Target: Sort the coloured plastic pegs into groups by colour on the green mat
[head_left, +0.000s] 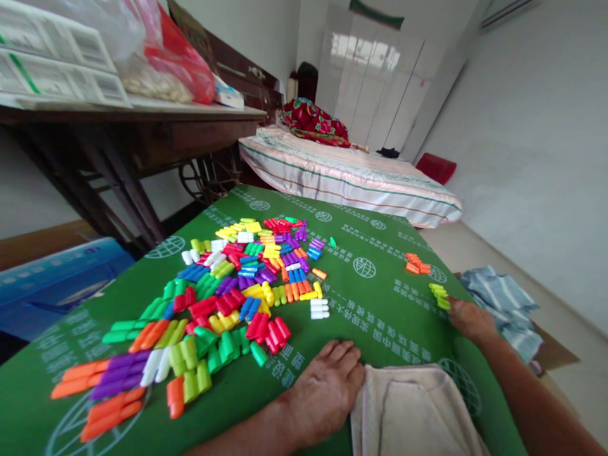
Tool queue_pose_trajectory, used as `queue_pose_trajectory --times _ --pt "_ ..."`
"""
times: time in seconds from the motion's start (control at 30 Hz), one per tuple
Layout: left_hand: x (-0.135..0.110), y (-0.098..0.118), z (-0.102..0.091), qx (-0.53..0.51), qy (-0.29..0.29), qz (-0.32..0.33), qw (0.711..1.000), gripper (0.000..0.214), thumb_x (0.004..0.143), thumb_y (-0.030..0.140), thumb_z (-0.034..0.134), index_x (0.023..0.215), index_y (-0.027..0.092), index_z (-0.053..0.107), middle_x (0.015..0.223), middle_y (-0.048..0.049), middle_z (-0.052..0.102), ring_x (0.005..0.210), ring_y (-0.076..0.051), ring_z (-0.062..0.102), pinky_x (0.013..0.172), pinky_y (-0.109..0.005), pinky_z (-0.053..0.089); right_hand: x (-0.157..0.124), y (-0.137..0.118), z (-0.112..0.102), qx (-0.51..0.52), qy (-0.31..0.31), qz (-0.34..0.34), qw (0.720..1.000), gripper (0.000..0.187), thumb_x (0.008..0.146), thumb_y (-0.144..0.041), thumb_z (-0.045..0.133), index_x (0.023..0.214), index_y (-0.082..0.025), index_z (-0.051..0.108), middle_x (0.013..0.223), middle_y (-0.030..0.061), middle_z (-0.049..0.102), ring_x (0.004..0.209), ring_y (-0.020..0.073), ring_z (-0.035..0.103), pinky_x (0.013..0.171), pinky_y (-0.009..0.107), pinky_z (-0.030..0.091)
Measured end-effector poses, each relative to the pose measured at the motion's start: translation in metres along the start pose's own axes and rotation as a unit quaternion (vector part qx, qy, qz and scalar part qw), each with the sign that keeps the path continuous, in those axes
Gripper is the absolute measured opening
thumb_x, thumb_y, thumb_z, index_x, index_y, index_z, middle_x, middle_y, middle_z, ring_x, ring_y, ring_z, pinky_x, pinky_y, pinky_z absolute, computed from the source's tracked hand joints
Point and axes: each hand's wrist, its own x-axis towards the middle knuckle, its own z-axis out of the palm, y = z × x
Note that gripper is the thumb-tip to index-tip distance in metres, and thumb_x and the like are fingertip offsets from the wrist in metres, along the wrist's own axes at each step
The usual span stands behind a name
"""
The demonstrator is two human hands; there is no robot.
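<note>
A big heap of small coloured plastic caps [228, 291] covers the left and middle of a green printed table cover [370, 304]. My left hand [327, 386] rests flat on the cover, fingers stretched out, just right of the heap and touching a beige cloth [413, 411]. Nearest its fingertips lies a green cap [259, 353]. My right hand [470, 318] reaches to the right edge, its fingertips on a small group of yellow-green caps [440, 295]; the fingers are mostly hidden. A small group of orange caps [417, 263] lies farther back.
A dark wooden table [142, 133] with papers and a red plastic bag [180, 57] stands at the left. A bed [351, 177] with striped bedding lies behind. A blue box [52, 285] sits low at left; a striped cloth [503, 304] lies on the floor at right.
</note>
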Motion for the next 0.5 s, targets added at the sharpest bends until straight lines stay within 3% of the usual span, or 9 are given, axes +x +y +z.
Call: queue_pose_trajectory --times 0.13,0.5 --pt "0.001 0.0 0.001 -0.01 0.001 -0.011 1.0 0.029 0.09 0.025 0.04 0.113 0.015 0.055 0.128 -0.0106 0.058 0.121 -0.025 0.05 0.105 -0.039 0.036 -0.004 0.0 0.004 -0.003 0.036 0.002 0.999 0.041 0.093 -0.02 0.035 0.127 -0.008 0.054 0.095 0.0199 0.07 0.09 0.0294 0.068 0.073 0.036 0.049" --pt "0.001 -0.001 0.002 -0.015 0.002 -0.012 1.0 0.029 0.09 0.024 0.041 0.113 0.015 0.056 0.127 -0.0112 0.058 0.12 -0.023 0.05 0.104 -0.038 0.036 -0.011 -0.009 0.0 0.025 0.06 0.034 0.997 0.038 0.094 -0.022 0.036 0.123 -0.01 0.056 0.092 0.0173 0.07 0.093 0.0268 0.067 0.075 0.033 0.047"
